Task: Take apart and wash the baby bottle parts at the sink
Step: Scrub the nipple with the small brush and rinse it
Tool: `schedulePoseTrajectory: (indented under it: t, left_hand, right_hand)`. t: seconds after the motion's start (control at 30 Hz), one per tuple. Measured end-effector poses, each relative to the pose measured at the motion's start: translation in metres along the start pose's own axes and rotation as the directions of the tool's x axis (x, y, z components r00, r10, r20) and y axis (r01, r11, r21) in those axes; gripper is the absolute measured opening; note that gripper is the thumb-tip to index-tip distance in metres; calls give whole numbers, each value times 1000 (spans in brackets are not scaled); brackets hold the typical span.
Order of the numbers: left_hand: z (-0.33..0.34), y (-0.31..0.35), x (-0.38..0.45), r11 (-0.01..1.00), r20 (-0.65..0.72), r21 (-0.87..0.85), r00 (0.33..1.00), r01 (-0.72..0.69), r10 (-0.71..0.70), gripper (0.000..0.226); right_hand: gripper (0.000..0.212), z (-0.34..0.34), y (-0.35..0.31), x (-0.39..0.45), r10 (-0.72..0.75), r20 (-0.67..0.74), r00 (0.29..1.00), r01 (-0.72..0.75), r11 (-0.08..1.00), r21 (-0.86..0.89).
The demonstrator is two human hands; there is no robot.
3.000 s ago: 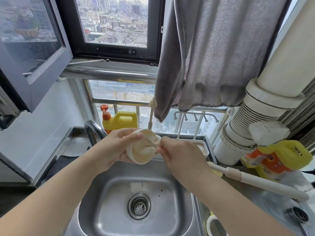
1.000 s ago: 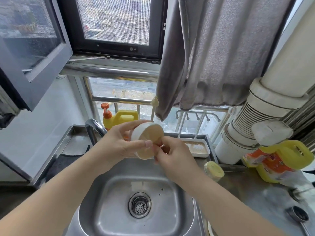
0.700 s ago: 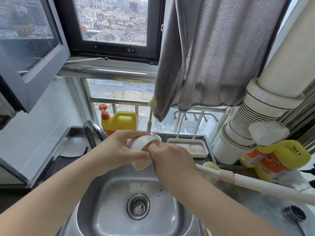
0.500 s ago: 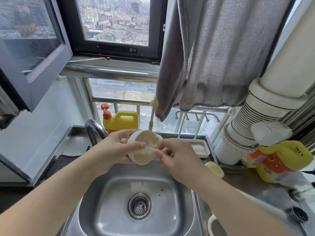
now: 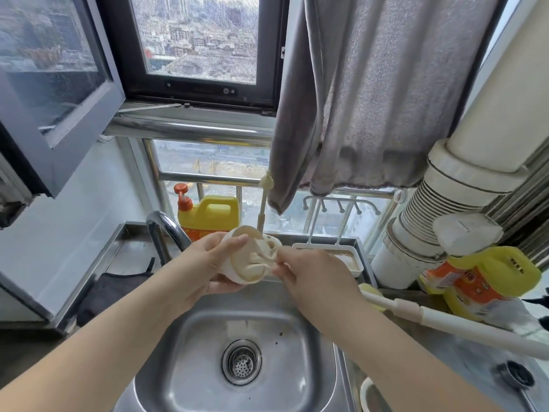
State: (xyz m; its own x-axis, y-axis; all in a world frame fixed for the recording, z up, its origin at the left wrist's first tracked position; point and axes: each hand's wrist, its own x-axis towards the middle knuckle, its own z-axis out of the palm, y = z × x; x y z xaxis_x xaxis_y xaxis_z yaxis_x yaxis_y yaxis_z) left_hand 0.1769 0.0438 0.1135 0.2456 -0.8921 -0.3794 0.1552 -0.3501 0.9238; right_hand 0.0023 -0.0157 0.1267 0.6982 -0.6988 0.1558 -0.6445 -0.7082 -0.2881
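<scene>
Both hands' fingers [image 5: 234, 243] pinch the bottle part [image 5: 252, 257] over sink [image 5: 190, 337].

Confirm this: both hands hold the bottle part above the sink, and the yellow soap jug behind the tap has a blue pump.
Wrong in one respect: the head view shows an orange pump on the yellow soap jug behind the tap. Otherwise correct: left hand and right hand hold the bottle part above the sink.
</scene>
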Motion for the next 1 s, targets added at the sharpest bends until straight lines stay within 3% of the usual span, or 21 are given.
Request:
schedulePoseTrajectory:
  t: [0.13, 0.33, 0.5, 0.67, 0.77, 0.87, 1.0]
  left_hand:
    - [-1, -6, 4, 998, -110, 45, 993, 42, -36, 36]
    - [-4, -10, 2, 976, -152, -207, 983, 73, -106, 27]
    - [-3, -15, 5, 975, -197, -217, 975, 55, -99, 33]
    - [-7, -15, 5, 996, -173, -80, 983, 47, -60, 19]
    - [-10, -17, 3, 995, -114, -84, 992, 53, -62, 26]
    - [-12, -14, -2, 991, -79, -119, 994, 61, -71, 19]
    - [-15, -15, -7, 996, 8, -46, 997, 79, -79, 30]
  right_hand:
    - [13, 1, 7, -6, 93, 7, 996, -91, 958, 273]
    - [15, 11, 16, -22, 89, 1, 996, -76, 847, 527]
    - [10, 13, 15, -23, 4, -27, 1000, 9, 869, 494]
    - [45, 7, 15, -17, -79, 217, 973, -35, 880, 474]
    - [50, 0, 15, -14, -182, 335, 924, -21, 853, 522]
    - [57, -4, 13, -10, -212, 433, 876, -16, 885, 465]
    - [48, -4, 11, -4, -213, 447, 869, 8, 909, 418]
